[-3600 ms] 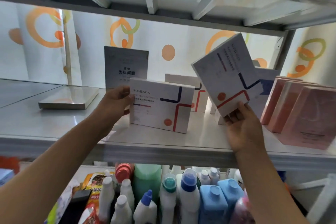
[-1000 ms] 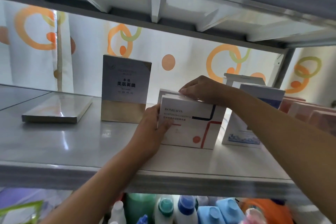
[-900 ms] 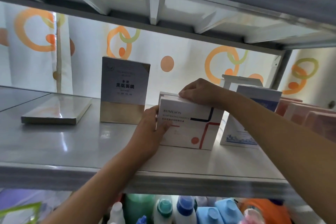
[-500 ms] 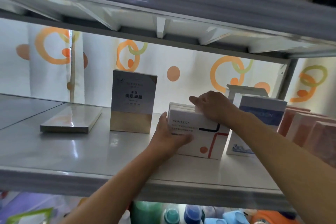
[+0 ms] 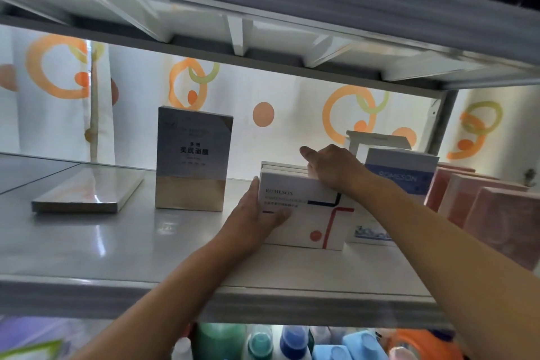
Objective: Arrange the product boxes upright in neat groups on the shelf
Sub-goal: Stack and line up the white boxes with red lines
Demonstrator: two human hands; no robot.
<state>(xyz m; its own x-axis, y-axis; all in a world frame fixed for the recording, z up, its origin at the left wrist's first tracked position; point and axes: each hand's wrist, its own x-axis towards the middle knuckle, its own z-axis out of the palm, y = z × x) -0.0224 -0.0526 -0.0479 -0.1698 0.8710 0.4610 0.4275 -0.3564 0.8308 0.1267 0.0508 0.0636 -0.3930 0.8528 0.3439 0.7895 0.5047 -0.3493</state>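
Note:
Three white ROMESON boxes [image 5: 315, 213] with red and blue lines stand upright, packed front to back, on the grey shelf [image 5: 117, 242]. My left hand [image 5: 257, 216] holds their front-left corner, thumb on the front face and fingers up the left side. My right hand [image 5: 330, 166] rests on top of the stack with its index finger stretched out to the left. A grey and gold box [image 5: 193, 155] stands upright to the left, apart from them. A flat box [image 5: 84, 190] lies further left.
A blue and white box [image 5: 403, 172] and a white box [image 5: 377, 140] behind it stand just right of the stack. Pink boxes [image 5: 479, 207] fill the right end. The upper shelf [image 5: 263, 9] hangs low overhead. Detergent bottles [image 5: 292, 342] stand below.
The white box my right hand held in the air 3.6 s ago now stands with the others. My right hand's index finger has stretched out; the view has tilted upward.

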